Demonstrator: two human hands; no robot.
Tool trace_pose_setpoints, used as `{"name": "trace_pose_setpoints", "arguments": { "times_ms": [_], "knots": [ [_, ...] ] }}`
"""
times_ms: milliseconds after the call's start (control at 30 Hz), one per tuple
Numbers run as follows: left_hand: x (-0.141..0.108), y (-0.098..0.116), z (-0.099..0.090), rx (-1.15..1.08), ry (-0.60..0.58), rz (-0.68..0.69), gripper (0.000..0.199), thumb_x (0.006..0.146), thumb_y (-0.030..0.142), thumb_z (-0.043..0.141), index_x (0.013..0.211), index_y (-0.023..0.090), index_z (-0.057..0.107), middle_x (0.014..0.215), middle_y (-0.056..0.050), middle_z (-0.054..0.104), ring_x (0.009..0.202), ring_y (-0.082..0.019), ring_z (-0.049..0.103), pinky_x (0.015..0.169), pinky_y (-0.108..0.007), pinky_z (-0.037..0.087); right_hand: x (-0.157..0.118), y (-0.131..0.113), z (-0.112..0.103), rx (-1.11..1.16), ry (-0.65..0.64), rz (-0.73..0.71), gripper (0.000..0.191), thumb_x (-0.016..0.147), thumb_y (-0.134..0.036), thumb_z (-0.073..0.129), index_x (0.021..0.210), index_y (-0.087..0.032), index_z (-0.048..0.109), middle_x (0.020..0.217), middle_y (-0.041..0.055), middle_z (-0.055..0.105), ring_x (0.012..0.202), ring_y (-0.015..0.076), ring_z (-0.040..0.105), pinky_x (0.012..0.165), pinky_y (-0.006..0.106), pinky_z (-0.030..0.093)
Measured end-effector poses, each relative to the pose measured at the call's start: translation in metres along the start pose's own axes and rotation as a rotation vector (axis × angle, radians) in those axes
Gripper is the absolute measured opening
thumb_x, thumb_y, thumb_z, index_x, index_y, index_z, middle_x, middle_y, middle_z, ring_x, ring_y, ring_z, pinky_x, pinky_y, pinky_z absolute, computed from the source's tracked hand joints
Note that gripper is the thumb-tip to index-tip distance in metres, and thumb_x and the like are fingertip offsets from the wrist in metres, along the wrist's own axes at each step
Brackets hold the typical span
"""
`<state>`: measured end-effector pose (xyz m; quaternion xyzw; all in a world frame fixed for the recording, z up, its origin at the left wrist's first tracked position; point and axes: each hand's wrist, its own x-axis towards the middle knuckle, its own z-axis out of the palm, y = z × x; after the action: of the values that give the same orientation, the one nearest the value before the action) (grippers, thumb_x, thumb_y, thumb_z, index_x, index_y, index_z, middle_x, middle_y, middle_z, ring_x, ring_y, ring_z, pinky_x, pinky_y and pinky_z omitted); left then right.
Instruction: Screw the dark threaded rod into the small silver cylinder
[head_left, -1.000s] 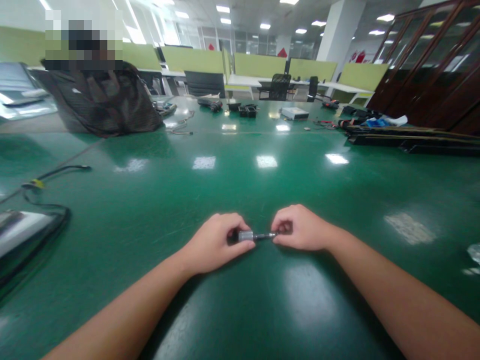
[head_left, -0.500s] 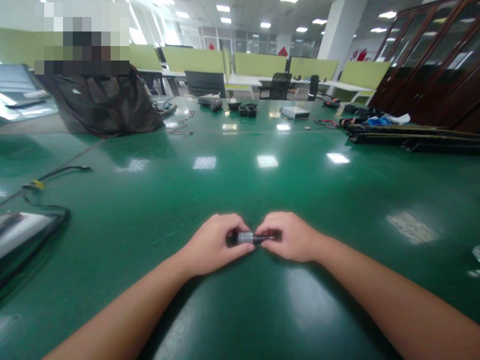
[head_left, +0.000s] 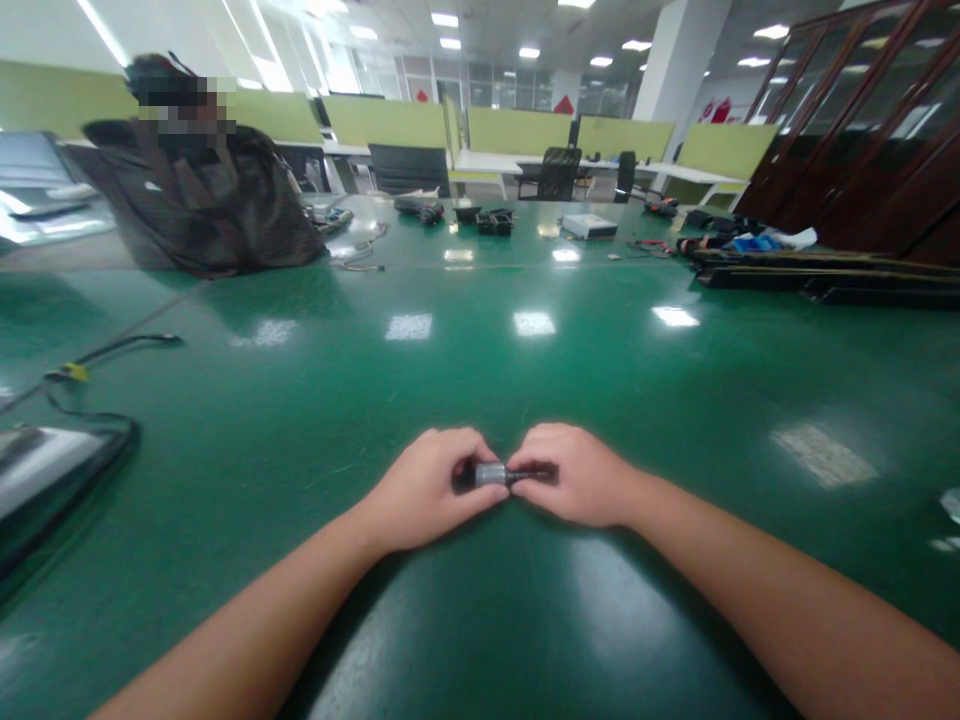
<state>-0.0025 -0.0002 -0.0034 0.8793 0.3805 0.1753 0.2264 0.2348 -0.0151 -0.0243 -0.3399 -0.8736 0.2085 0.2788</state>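
A small cylindrical object (head_left: 491, 475), grey in the middle with dark ends, lies level between both hands, low over the green table (head_left: 465, 380). My left hand (head_left: 435, 490) is closed around its grey part, thumb below and fingers above. On the other side, my right hand (head_left: 570, 474) pinches the thin dark end with thumb and fingertips. The two hands nearly touch at the fingertips. What exactly the object is cannot be made out, as the fingers cover its ends.
A large dark bag (head_left: 217, 210) stands at the back left, a person partly behind it. Cables (head_left: 127, 345) and a device (head_left: 45, 460) lie at left. Farther back are a white box (head_left: 589, 226) and black parts (head_left: 495, 221); long black strips (head_left: 825, 272) lie at right.
My right hand has shifted slightly left, closer to my left hand, along the thin end. My left hand holds its place.
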Motion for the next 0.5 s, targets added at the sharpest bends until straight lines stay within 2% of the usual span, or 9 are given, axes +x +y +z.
{"name": "trace_pose_setpoints", "arguments": {
  "times_ms": [500],
  "knots": [
    [-0.0006, -0.0002, -0.0011, 0.006, -0.005, 0.0, 0.022, 0.085, 0.042, 0.071, 0.091, 0.021, 0.068, 0.082, 0.0, 0.07, 0.072, -0.017, 0.063, 0.07, -0.03, 0.042, 0.0006, -0.0038, -0.002, 0.006, -0.011, 0.049, 0.007, 0.085, -0.018, 0.073, 0.092, -0.018, 0.074, 0.085, 0.0035, 0.071, 0.08, 0.0169, 0.062, 0.076, 0.028, 0.046]
  ]
}}
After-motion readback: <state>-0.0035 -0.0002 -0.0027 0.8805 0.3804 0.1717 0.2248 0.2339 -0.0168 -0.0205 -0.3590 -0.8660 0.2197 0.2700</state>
